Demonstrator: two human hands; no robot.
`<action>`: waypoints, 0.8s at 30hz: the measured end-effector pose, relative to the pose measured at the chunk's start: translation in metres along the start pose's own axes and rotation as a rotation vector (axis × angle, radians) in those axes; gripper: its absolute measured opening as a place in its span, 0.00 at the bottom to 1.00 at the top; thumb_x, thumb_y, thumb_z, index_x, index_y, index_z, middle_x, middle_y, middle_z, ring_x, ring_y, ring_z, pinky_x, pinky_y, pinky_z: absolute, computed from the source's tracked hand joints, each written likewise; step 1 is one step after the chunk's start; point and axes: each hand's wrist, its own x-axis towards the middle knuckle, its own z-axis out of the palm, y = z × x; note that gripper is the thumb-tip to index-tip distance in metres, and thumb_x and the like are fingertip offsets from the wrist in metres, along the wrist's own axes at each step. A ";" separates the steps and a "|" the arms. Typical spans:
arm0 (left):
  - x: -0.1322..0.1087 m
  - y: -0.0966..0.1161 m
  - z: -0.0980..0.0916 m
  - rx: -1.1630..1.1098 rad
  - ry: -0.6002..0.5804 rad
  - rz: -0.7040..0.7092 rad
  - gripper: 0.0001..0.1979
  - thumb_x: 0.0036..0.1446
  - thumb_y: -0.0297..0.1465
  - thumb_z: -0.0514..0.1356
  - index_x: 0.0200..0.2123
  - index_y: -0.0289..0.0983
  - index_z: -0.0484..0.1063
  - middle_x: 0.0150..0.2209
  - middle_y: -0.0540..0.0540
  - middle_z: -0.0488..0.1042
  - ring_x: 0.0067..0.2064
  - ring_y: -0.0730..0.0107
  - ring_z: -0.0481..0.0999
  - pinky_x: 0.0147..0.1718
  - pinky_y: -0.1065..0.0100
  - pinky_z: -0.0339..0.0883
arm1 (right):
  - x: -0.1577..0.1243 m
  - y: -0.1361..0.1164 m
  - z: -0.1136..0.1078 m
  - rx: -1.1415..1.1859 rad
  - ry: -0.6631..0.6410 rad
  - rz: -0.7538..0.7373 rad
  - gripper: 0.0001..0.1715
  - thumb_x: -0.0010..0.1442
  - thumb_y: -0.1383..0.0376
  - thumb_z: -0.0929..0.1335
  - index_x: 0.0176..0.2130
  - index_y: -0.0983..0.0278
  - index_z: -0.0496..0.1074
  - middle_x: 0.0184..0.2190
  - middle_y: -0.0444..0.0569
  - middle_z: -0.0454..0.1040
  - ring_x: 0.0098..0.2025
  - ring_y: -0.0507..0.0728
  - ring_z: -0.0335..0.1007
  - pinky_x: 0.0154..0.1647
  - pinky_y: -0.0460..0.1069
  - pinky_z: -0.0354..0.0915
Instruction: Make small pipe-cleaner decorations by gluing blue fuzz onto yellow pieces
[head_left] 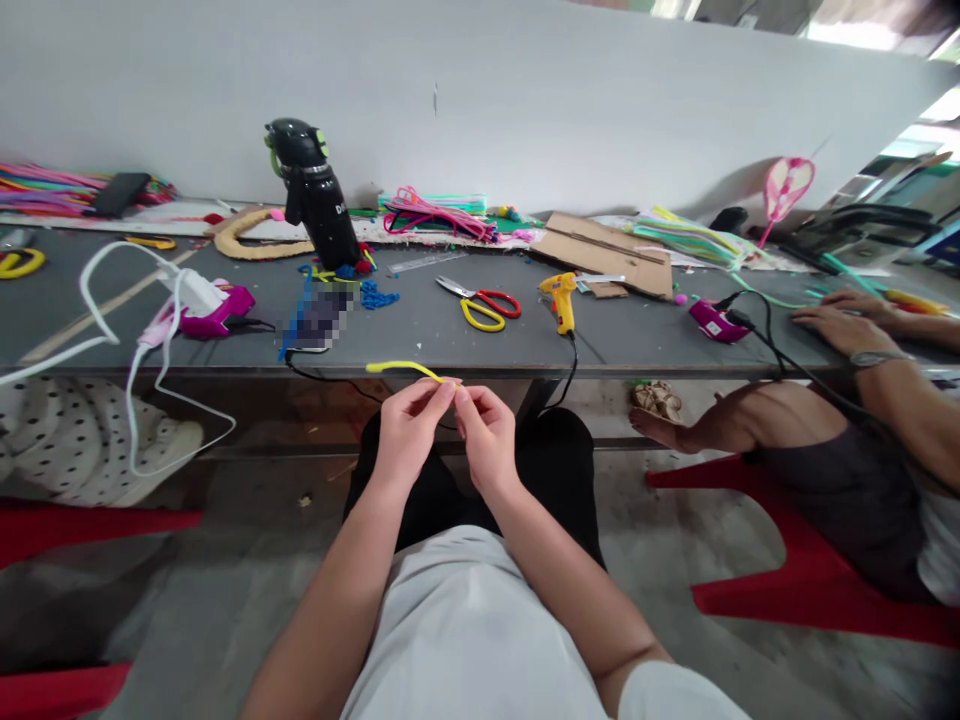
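A yellow pipe cleaner [401,366] is pinched between both hands in front of the table edge, above my lap. My left hand [411,418] grips it with thumb and forefinger, and its free length sticks out to the left in a slight curve. Right beside it, my right hand [486,430] pinches the other end, fingertips nearly touching those of the left. Just beyond on the table lie scissors [482,303] with red and yellow handles, blades apart. To their right is a yellow glue gun [561,303], its cord running off the table edge.
A black bottle [322,205] stands behind a pixelated phone [321,318]. Purple power strips [217,312] with trailing cables sit left and right. Cardboard [607,255] and bundles of pipe cleaners [442,215] line the wall. At right, a co-worker's hands [851,322] rest on the table.
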 end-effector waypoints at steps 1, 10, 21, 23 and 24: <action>0.002 -0.001 0.000 0.006 0.021 0.004 0.12 0.57 0.39 0.66 0.36 0.35 0.80 0.38 0.43 0.81 0.41 0.62 0.79 0.43 0.65 0.72 | -0.001 0.000 0.000 -0.050 -0.020 -0.032 0.17 0.63 0.53 0.68 0.37 0.64 0.74 0.26 0.44 0.68 0.28 0.51 0.62 0.30 0.47 0.62; 0.013 0.000 -0.013 0.324 0.075 0.021 0.09 0.55 0.36 0.64 0.30 0.35 0.78 0.29 0.47 0.79 0.31 0.66 0.77 0.33 0.69 0.70 | 0.001 -0.004 -0.009 -0.846 -0.264 -0.308 0.15 0.69 0.63 0.60 0.36 0.61 0.74 0.33 0.50 0.72 0.35 0.55 0.67 0.38 0.49 0.61; 0.031 -0.010 -0.017 0.079 0.164 -0.064 0.08 0.50 0.34 0.66 0.29 0.34 0.79 0.26 0.47 0.77 0.27 0.70 0.73 0.28 0.70 0.67 | 0.006 0.012 -0.009 -0.519 -0.312 -0.130 0.25 0.69 0.54 0.60 0.24 0.63 0.67 0.22 0.43 0.65 0.24 0.51 0.58 0.29 0.47 0.56; 0.034 -0.008 -0.015 0.029 0.152 -0.089 0.09 0.48 0.35 0.67 0.29 0.34 0.79 0.25 0.47 0.77 0.25 0.73 0.71 0.26 0.70 0.66 | 0.006 0.012 -0.009 -0.512 -0.300 -0.111 0.27 0.69 0.52 0.60 0.24 0.63 0.66 0.20 0.43 0.64 0.23 0.50 0.57 0.28 0.47 0.55; 0.036 -0.007 -0.014 0.015 0.147 -0.093 0.09 0.48 0.35 0.67 0.28 0.34 0.79 0.24 0.47 0.76 0.24 0.74 0.70 0.25 0.71 0.65 | 0.005 0.012 -0.009 -0.525 -0.299 -0.119 0.27 0.69 0.53 0.60 0.23 0.62 0.66 0.20 0.42 0.64 0.23 0.50 0.57 0.28 0.47 0.55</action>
